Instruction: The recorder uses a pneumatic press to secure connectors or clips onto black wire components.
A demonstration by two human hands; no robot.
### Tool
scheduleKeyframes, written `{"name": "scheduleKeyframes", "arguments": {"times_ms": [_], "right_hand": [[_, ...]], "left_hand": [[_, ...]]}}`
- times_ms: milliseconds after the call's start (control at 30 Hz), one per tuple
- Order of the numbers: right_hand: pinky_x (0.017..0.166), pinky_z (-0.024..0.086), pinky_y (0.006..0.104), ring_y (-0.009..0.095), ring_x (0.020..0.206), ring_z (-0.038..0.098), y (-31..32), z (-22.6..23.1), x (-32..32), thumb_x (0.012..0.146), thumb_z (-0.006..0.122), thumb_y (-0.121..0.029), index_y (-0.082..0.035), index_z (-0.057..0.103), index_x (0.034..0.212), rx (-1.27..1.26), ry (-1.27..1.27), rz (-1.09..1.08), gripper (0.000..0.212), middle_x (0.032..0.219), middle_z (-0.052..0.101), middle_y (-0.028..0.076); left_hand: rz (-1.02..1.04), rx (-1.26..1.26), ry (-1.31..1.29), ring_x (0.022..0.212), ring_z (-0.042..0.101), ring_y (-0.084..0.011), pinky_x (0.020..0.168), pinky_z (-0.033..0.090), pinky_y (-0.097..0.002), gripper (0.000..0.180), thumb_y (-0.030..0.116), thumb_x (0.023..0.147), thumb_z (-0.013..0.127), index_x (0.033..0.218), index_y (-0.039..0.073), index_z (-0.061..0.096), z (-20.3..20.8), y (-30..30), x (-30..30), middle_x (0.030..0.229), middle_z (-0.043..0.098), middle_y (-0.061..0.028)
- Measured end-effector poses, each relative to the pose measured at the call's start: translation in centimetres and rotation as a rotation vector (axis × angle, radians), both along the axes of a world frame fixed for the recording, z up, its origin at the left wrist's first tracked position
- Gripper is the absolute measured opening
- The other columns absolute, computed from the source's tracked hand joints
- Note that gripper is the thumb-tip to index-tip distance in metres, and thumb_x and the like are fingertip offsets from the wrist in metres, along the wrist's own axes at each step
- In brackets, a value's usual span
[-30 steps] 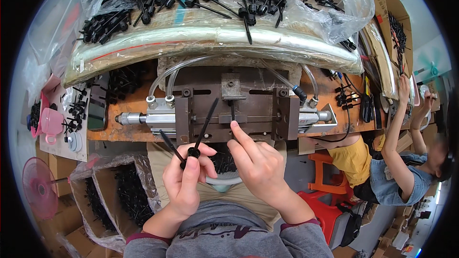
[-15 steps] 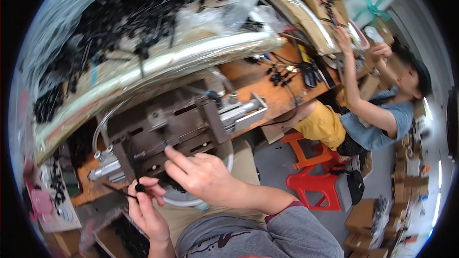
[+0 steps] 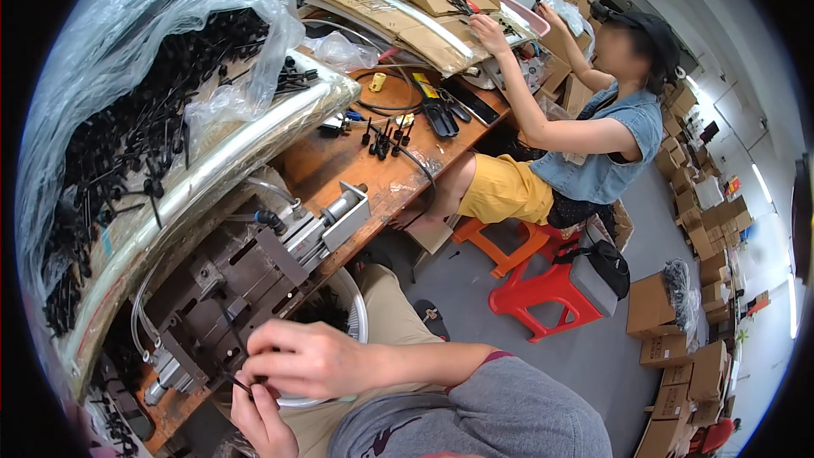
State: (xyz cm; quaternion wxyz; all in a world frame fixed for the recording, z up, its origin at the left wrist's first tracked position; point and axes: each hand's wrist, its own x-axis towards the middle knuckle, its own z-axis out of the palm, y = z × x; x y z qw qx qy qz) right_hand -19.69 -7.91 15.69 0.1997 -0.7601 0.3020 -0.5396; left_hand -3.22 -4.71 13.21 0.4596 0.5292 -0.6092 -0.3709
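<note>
My two hands meet in front of a dark metal fixture (image 3: pixel 273 261) with air cylinders at its ends. My left hand (image 3: pixel 263 426) is closed, pinching a thin black rod-like part (image 3: pixel 238 384) between thumb and fingers. Right above it, my right hand (image 3: pixel 312 361) has its fingers bent together, their tips close to the left fingertips. A second slim black stem (image 3: pixel 227 315) runs from over the fixture down to the right fingertips. Where the black pieces join is hidden behind my fingers.
A plastic-lined heap of black stemmed parts (image 3: pixel 153 102) lies at the left. Similar parts (image 3: pixel 388 137) and pliers (image 3: pixel 440 118) rest on the wooden bench (image 3: pixel 392 191). A white round basket (image 3: pixel 359 309) sits below. At right, a co-worker (image 3: pixel 585 140) reaches into a carton near red stools (image 3: pixel 543 298).
The view has swung right, showing more of the co-worker's side. My right hand has come from over the fixture to my left fingertips, where the black pieces are.
</note>
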Motion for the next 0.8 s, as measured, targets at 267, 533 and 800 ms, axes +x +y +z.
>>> {"name": "scheduleKeyframes", "arguments": {"times_ms": [267, 533, 800], "right_hand": [[0.082, 0.054, 0.0358, 0.032, 0.101, 0.063, -1.0, -0.9, -0.9, 0.075, 0.070, -0.002, 0.000, 0.063, 0.100, 0.046, 0.329, -0.112, 0.026, 0.127, 0.055, 0.018], [0.063, 0.051, 0.0276, 0.015, 0.068, 0.063, -1.9, -0.7, 0.7, 0.068, 0.062, -0.007, 0.002, 0.062, 0.094, -0.081, 0.729, -0.158, 0.028, 0.123, 0.059, 0.021], [0.058, 0.049, 0.0242, 0.011, 0.057, 0.061, -2.8, 0.4, 0.5, 0.067, 0.062, -0.009, 0.002, 0.060, 0.093, -0.031, 0.855, -0.126, 0.028, 0.123, 0.058, 0.026]], "left_hand": [[0.012, 0.042, 0.296, 0.057, 0.044, -0.0082, 0.052, 0.034, -0.0208, 0.022, 0.019, 0.103, 0.035, 0.094, 0.004, 0.047, 2.4, 0.2, 1.4, 0.068, 0.051, -0.0049], [-0.107, 0.178, 0.564, 0.065, 0.041, -0.0054, 0.057, 0.034, -0.0192, 0.021, 0.010, 0.100, 0.040, 0.115, -0.002, 0.049, 2.2, 0.0, 2.5, 0.083, 0.058, -0.0083], [-0.147, 0.300, 0.716, 0.088, 0.049, -0.0116, 0.074, 0.043, -0.0205, 0.071, 0.006, 0.086, 0.059, 0.146, -0.005, 0.024, 3.9, -1.2, 1.2, 0.100, 0.051, -0.0066]]}}
